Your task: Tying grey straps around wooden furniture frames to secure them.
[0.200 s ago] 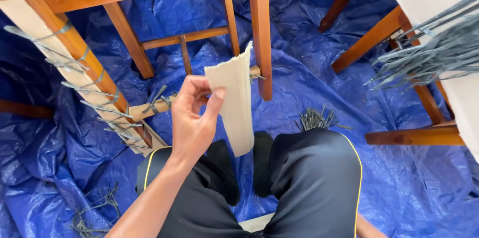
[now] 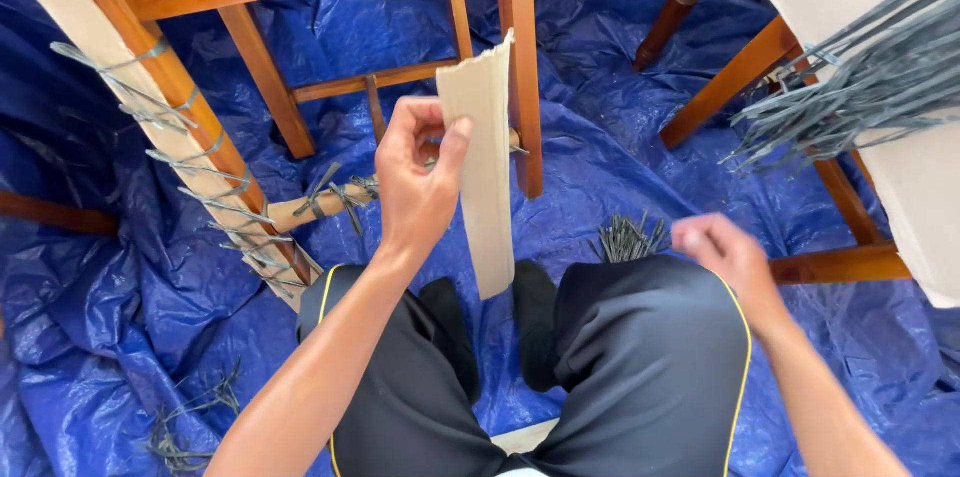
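The left hand pinches a long, tan cardboard strip, holding it upright before the chair leg, its top edge ragged. The right hand hovers blurred over the knee, its grip unclear.

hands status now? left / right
Left hand: closed, pinching a cardboard strip that hangs upright.
Right hand: blurred above the right knee, nothing visibly held; open or closed cannot be told.
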